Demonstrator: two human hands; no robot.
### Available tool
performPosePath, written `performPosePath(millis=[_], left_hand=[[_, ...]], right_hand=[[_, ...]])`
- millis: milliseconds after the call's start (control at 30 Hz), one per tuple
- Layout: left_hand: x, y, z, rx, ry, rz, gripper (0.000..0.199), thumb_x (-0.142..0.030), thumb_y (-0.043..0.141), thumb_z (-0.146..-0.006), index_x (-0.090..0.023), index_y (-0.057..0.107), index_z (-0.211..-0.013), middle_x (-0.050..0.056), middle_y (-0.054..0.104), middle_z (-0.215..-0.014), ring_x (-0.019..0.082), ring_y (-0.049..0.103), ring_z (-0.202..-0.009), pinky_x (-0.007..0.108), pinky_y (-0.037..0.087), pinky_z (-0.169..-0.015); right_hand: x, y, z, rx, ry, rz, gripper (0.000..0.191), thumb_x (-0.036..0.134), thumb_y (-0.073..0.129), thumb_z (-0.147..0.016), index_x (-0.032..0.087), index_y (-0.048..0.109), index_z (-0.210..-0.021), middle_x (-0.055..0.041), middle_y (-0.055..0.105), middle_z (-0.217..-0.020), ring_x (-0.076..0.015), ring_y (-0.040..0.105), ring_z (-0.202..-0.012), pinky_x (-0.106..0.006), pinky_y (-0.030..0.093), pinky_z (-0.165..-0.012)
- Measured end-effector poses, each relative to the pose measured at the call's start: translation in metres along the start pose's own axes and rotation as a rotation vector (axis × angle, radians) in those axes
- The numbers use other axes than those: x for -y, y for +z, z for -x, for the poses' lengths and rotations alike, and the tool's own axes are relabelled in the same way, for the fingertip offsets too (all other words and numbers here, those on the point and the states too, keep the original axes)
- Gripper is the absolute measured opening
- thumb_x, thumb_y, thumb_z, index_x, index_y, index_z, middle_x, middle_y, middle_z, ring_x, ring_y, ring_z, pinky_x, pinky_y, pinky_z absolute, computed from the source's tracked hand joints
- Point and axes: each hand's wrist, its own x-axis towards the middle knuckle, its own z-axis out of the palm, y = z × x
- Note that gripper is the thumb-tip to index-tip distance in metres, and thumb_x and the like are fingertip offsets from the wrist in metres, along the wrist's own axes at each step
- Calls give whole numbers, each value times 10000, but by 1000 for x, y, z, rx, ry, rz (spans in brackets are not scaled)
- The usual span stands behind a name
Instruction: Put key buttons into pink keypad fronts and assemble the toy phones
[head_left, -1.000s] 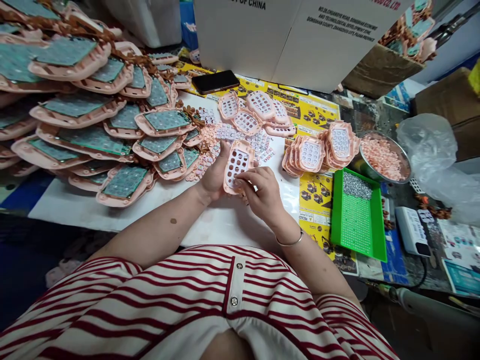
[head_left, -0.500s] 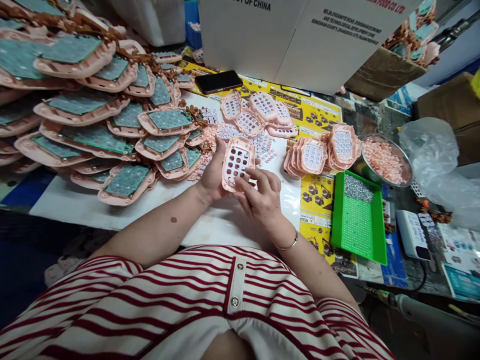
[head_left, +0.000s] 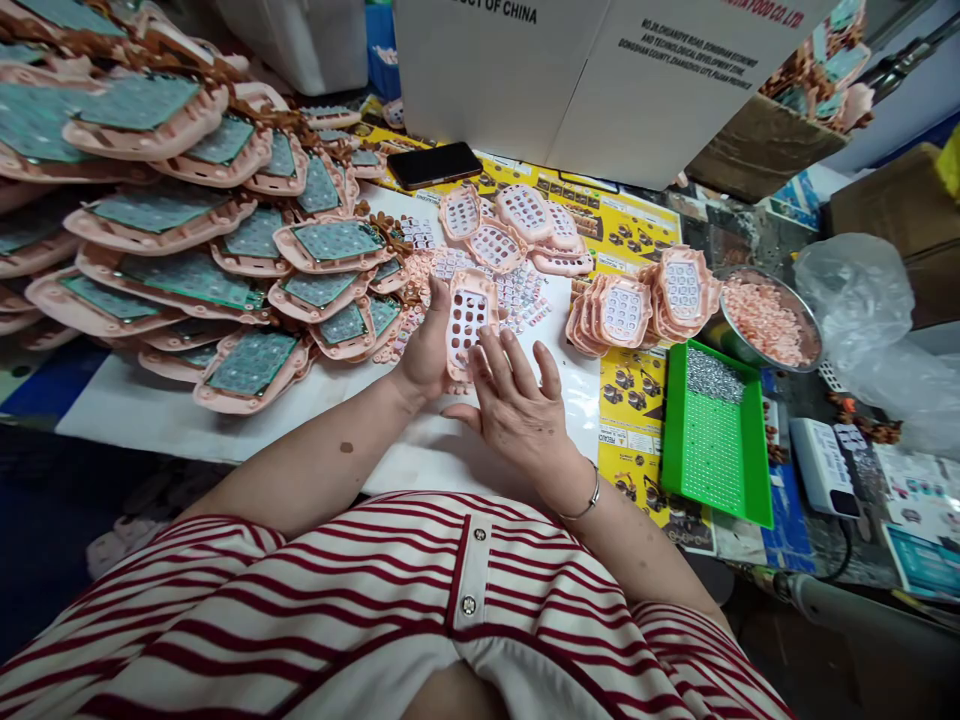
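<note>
My left hand (head_left: 426,345) is closed around the left side of a pink plastic casing (head_left: 471,318) with a white face and rows of square holes. My right hand (head_left: 521,405) lies across the casing's lower right corner, its fingers spread and the thumb apart. Whether the fingertips press on the casing I cannot tell. Just beyond it, small printed key pieces (head_left: 525,295) lie on a white sheet (head_left: 559,385). Several similar casings (head_left: 495,245) sit behind them, and stacked casings (head_left: 626,310) stand to the right.
Piled casings with green circuit boards (head_left: 255,370) fill the left. A black phone (head_left: 435,165) lies before a white carton (head_left: 570,90). At right are a green tray (head_left: 716,440) with small metal parts, a metal bowl (head_left: 772,318) of pink pieces and a clear plastic bag (head_left: 855,295).
The fingers of my right hand have gone from bent together at the casing's lower edge to spread out over its corner. My left hand keeps its hold, with the casing slightly turned.
</note>
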Motion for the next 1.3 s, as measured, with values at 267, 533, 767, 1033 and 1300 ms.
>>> performPosePath(millis=[267,533,767,1033,1300], left_hand=[[-8,2,2,26,-40,-13,867,-783,126,-907,-130,691,-988,160,718,-955,316,700,-1041,390,612,-764],[-7,3,2,-24,-18,-27,789,-704,135,-958,-146,688,-1027,127,705,-977,326,687,-1097,413,597,-821],[-2,-1,4,6,64,-47,723,-640,149,-985,-159,683,-1059,140,699,-1084,305,664,-1147,413,595,-875],[-10,4,6,40,94,55,768,-627,66,-991,-167,673,-1090,120,727,-976,301,679,-1110,389,603,-813],[-10,4,3,-24,81,75,758,-727,165,-942,-189,675,-1101,145,727,-1016,309,700,-1067,404,608,-801]], right_hand=[[-2,1,0,-7,-62,-74,594,545,446,-986,140,516,-1415,-132,603,-1413,-262,462,-1398,-454,300,-1197],[-15,-6,-4,116,-128,-125,486,481,433,-1010,207,548,-1393,-76,605,-1422,-238,455,-1408,-483,289,-1198],[-4,5,1,59,-33,-154,582,520,441,-991,131,513,-1418,-170,565,-1442,-272,425,-1422,-476,372,-1145],[-5,-1,4,-30,-4,-161,535,437,453,-999,139,477,-1443,-151,570,-1442,-251,422,-1434,-462,340,-1177],[1,4,5,-23,15,-166,554,431,471,-991,149,446,-1468,-141,624,-1378,-252,468,-1393,-468,342,-1175]])
